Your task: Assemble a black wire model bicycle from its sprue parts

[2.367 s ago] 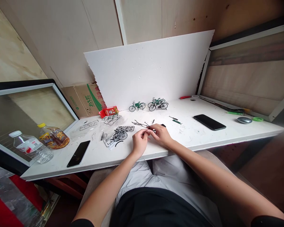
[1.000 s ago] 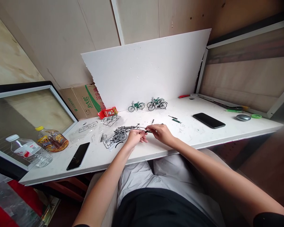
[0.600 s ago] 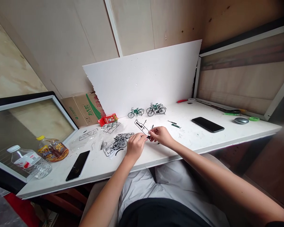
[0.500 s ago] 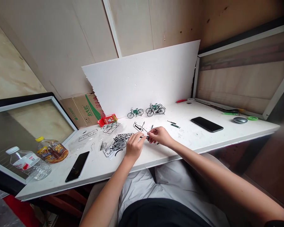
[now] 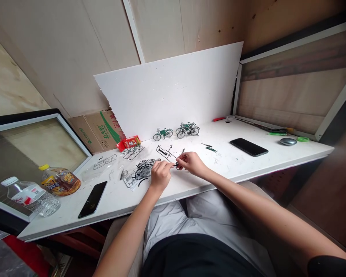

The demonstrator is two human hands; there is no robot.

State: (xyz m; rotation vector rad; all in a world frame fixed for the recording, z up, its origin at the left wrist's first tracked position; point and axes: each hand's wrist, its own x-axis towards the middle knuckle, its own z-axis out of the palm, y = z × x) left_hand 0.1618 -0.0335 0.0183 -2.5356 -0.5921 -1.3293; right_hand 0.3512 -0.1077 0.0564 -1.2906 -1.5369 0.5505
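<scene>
Pinching black sprue frame (image 5: 165,152) — apparently both hands.

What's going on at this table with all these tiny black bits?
A seated person holds a thin black parts frame between both hands, left hand and right hand, just above the white table. More black parts lie beside the left hand. Finished green model bicycles stand at the back by a white board. Two phones and two bottles lie around.

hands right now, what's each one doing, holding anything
Left hand: closed, pinching the black parts frame at its near end.
Right hand: closed, pinching the same frame from the other side.
</scene>
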